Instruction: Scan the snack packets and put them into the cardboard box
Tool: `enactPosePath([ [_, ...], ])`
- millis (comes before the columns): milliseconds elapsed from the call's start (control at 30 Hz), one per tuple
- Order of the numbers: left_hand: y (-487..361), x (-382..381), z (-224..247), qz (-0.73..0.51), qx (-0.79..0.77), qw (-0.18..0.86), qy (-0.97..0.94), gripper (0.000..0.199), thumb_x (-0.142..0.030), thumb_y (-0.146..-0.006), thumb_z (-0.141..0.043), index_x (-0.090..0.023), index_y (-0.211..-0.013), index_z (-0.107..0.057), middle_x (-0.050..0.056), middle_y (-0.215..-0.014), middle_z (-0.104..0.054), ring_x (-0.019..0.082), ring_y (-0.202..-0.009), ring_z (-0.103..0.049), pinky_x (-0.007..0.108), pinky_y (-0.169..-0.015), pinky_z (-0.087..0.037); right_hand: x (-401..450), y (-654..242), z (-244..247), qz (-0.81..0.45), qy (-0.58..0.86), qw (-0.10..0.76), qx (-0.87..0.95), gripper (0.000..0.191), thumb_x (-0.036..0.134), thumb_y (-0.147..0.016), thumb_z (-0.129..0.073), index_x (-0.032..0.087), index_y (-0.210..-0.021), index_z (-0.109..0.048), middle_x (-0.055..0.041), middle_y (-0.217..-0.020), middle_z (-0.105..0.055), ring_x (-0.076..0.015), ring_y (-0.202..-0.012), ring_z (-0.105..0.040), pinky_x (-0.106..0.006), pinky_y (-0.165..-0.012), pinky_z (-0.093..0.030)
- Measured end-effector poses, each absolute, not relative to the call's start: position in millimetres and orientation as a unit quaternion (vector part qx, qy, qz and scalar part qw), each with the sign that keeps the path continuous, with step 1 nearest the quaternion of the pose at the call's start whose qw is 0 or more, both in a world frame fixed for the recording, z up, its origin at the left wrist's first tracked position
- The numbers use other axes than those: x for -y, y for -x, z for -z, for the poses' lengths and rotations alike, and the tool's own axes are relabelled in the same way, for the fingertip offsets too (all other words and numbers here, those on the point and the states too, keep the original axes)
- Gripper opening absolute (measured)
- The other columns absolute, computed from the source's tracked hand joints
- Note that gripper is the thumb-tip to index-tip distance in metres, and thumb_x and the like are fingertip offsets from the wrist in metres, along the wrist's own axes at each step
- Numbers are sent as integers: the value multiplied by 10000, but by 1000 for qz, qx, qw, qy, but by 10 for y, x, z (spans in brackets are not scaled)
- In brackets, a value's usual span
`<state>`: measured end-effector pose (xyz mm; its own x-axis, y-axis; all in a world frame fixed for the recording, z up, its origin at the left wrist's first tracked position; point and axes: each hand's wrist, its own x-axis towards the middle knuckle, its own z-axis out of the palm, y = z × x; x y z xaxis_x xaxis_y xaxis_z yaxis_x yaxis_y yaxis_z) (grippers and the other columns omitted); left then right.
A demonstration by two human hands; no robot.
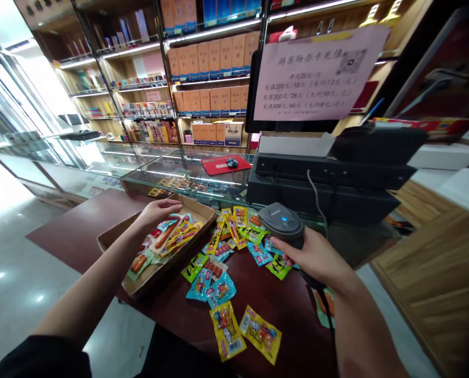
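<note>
1. Two yellow snack pouches (227, 331) lie nearest on the dark red counter (80, 220), side by side with a small gap. They look light and glossy, so they may skid under a flat push; a pinch at the sealed short end should be surer.
2. Just beyond, blue snack pouches (222, 289) overlap beside a green snack pouch (195, 266). Their films probably slide over each other, so lifting the top one by a free corner would disturb the others least.
3. One black-and-grey barcode scanner (281, 218) is raised over the right part of the counter, its handle wrapped firmly by the right hand (311, 257). It is likely stiff and somewhat top-heavy; the handle is the proper grip (its cord (329, 310) hangs down toward the near edge and may tug).
4. Left of the loose pouches, an open cardboard tray (134, 290) holds more, including a sausage pouch (166, 234). Its low walls look bendable, so support from beneath would suit it better than one rim. The left hand (161, 212) is above the contents, fingers slightly bent; whether its fingertips pinch anything cannot be told.
5. Farther back, slim yellow pouches (238, 231) sit heaped near the glass display case (155, 173). They seem soft-filled and would perhaps bend if held at one end; gripping across the middle, without squeezing hard, should keep them straighter.
</note>
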<state>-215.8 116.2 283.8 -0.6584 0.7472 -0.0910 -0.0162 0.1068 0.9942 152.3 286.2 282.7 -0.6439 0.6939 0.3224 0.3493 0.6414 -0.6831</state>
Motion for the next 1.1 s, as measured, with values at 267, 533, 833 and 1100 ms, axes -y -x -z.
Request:
enactPosePath([
  [267,1455,-2131,-2638,-540,-654,373,-376,472,-414,-509,-893,-117,-839,-732,50,-763,-708,159,-729,-665,312,-717,-580,-2844,-1668,-2936,-310,333,281,845,432,433,-804,-671,196,-1165,-662,-78,-930,-755,-297,-977,-694,-395,-811,-564],
  [533,1270,-2981,-2046,-483,-741,327,-331,685,-403,-481,-908,-109,-1030,-622,117,-959,-701,218,-813,-675,299,-691,-514,-2859,-1729,-2948,-310,337,290,840,416,405,-815,-664,197,-1174,-650,-83,-1076,-735,-276,-1020,-682,-394,-896,-532],
  [833,1264,-3199,-1681,-438,-794,222,-360,573,-350,-570,-866,-143,-1007,-558,109,-1014,-682,209,-921,-658,272,-773,-468,-2885,-1730,-2919,-304,329,296,844,413,385,-816,-675,200,-1183,-637,-87,-1127,-722,-265,-1043,-676,-390,-912,-516],
  [1100,1242,-3069,-1798,-390,-804,199,-404,581,-386,-536,-876,-148,-1006,-630,57,-832,-693,208,-800,-663,273,-709,-487,-2849,-1646,-2892,-299,332,273,852,400,426,-826,-660,197,-1153,-653,-89,-1133,-717,-280,-1072,-660,-399,-901,-514],
])
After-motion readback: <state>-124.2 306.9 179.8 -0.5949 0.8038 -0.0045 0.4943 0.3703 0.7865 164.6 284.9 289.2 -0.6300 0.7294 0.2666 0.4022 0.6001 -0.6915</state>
